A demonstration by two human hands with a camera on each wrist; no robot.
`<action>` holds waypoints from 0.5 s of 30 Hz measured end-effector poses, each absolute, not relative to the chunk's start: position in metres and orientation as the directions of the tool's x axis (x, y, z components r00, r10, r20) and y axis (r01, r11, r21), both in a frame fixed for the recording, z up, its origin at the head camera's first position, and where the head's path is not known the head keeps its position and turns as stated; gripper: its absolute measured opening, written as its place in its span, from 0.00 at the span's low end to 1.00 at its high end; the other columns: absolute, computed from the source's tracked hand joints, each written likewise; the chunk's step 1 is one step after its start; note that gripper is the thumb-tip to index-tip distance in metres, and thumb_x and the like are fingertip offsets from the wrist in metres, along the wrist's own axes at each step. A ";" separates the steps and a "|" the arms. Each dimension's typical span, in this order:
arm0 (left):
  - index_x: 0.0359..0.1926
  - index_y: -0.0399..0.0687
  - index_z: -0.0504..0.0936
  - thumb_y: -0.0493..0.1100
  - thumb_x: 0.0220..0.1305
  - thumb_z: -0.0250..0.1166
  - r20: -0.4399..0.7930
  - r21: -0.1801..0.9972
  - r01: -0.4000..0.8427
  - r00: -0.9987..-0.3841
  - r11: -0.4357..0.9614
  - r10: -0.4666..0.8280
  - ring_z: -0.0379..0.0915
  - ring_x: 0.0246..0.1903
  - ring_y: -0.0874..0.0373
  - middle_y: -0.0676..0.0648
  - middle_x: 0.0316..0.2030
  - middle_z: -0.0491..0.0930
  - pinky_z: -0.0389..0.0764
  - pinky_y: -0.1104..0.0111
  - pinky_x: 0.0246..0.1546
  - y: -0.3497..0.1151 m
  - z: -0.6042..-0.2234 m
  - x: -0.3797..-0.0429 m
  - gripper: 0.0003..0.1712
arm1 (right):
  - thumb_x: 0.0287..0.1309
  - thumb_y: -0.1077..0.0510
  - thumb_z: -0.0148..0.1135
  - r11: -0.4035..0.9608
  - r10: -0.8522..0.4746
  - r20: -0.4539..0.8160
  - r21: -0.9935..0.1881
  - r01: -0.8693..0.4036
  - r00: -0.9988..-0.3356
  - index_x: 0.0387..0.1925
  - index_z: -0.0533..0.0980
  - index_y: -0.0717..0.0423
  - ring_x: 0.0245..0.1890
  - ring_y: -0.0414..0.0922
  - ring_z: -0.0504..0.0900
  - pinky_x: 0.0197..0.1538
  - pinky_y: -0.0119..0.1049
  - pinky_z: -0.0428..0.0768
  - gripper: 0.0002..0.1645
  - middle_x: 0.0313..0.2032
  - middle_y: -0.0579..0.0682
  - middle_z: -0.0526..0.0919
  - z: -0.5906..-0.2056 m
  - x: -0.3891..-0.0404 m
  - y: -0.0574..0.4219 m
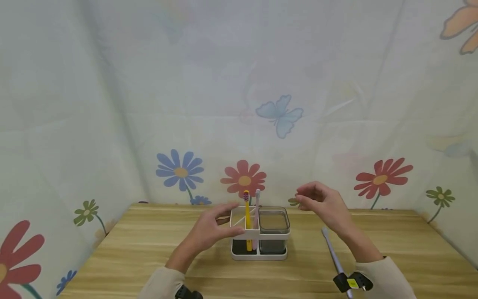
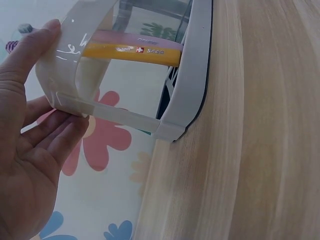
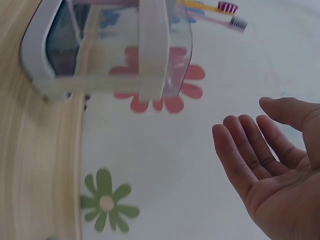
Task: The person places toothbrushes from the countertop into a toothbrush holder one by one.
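A white toothbrush holder (image 1: 274, 236) with an upper rack and a base tray stands on the table. My left hand (image 1: 210, 228) grips the rack's left end, thumb along the front and fingers behind. Upright in its middle slots are a yellow toothbrush (image 1: 248, 218) and a pink toothbrush (image 1: 256, 216), bristle heads up. The holder's right side carries a clear cup (image 1: 274, 225). Right of the holder, my right hand (image 1: 325, 205) is raised with nothing in it, its fingers loosely bent in the right wrist view. A pale purple toothbrush (image 1: 331, 251) lies on the table below my right forearm.
The wood-grain table (image 1: 157, 236) ends at the back against a pale curtain (image 1: 209, 104) printed with flowers and a butterfly. Side curtains hang left and right. A black band with a yellow-marked device (image 1: 352, 283) sits at my right wrist.
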State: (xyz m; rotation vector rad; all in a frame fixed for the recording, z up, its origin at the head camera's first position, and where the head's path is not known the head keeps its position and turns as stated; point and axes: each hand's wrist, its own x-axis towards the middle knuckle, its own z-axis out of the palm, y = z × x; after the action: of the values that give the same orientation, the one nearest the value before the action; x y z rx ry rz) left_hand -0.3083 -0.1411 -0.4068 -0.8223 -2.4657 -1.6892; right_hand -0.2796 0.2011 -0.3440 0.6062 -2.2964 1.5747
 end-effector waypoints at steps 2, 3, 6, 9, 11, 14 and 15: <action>0.73 0.41 0.76 0.49 0.60 0.82 0.323 0.855 0.445 -0.858 0.265 0.400 0.76 0.65 0.39 0.38 0.70 0.75 0.80 0.52 0.64 -0.141 -0.407 -0.308 0.44 | 0.71 0.63 0.69 0.339 -0.162 0.459 -0.806 -0.486 -0.873 0.54 0.80 0.69 0.40 0.41 0.89 0.45 0.35 0.90 0.15 0.47 0.63 0.86 -0.347 -0.277 0.213; 0.73 0.40 0.76 0.49 0.60 0.82 0.324 0.855 0.447 -0.856 0.262 0.402 0.76 0.65 0.39 0.37 0.69 0.75 0.80 0.52 0.64 -0.140 -0.406 -0.307 0.44 | 0.71 0.64 0.68 0.351 -0.159 0.458 -0.802 -0.484 -0.875 0.54 0.80 0.69 0.40 0.40 0.88 0.44 0.35 0.90 0.15 0.47 0.63 0.86 -0.349 -0.276 0.219; 0.73 0.41 0.76 0.50 0.60 0.83 0.314 0.854 0.440 -0.861 0.277 0.400 0.77 0.65 0.40 0.38 0.70 0.75 0.80 0.53 0.64 -0.139 -0.404 -0.306 0.45 | 0.72 0.64 0.67 0.378 -0.146 0.451 -0.797 -0.471 -0.881 0.55 0.79 0.70 0.40 0.37 0.87 0.43 0.36 0.91 0.15 0.47 0.64 0.86 -0.356 -0.274 0.238; 0.74 0.41 0.76 0.52 0.59 0.83 0.306 0.851 0.436 -0.865 0.293 0.397 0.77 0.65 0.41 0.39 0.70 0.75 0.80 0.56 0.63 -0.138 -0.401 -0.305 0.46 | 0.73 0.63 0.67 0.406 -0.132 0.427 -0.800 -0.442 -0.894 0.54 0.79 0.69 0.41 0.36 0.87 0.43 0.35 0.91 0.15 0.47 0.61 0.86 -0.362 -0.273 0.252; 0.74 0.42 0.76 0.52 0.59 0.83 0.306 0.849 0.436 -0.866 0.299 0.395 0.77 0.65 0.41 0.40 0.70 0.75 0.80 0.55 0.63 -0.138 -0.401 -0.305 0.46 | 0.73 0.62 0.67 0.422 -0.126 0.398 -0.808 -0.412 -0.909 0.55 0.79 0.69 0.41 0.36 0.87 0.43 0.35 0.90 0.16 0.47 0.61 0.86 -0.364 -0.271 0.258; 0.73 0.43 0.76 0.52 0.59 0.83 0.303 0.852 0.431 -0.870 0.298 0.390 0.77 0.65 0.41 0.40 0.70 0.75 0.80 0.54 0.63 -0.139 -0.401 -0.304 0.45 | 0.73 0.61 0.67 0.453 -0.114 0.341 -0.818 -0.355 -0.933 0.55 0.78 0.69 0.41 0.36 0.87 0.43 0.36 0.91 0.17 0.48 0.61 0.86 -0.367 -0.270 0.264; 0.73 0.44 0.76 0.52 0.59 0.83 0.301 0.854 0.427 -0.871 0.297 0.388 0.77 0.65 0.41 0.40 0.70 0.75 0.80 0.54 0.64 -0.140 -0.401 -0.304 0.45 | 0.73 0.60 0.68 0.464 -0.110 0.322 -0.820 -0.335 -0.940 0.55 0.78 0.70 0.41 0.36 0.87 0.43 0.37 0.91 0.17 0.47 0.61 0.86 -0.368 -0.269 0.265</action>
State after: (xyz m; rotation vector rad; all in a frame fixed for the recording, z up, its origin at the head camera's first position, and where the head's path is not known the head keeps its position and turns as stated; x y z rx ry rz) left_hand -0.3040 -0.1396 -0.4009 -0.7858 -2.4999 -1.6645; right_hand -0.2694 0.2649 -0.3682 0.3849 -2.4891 1.4694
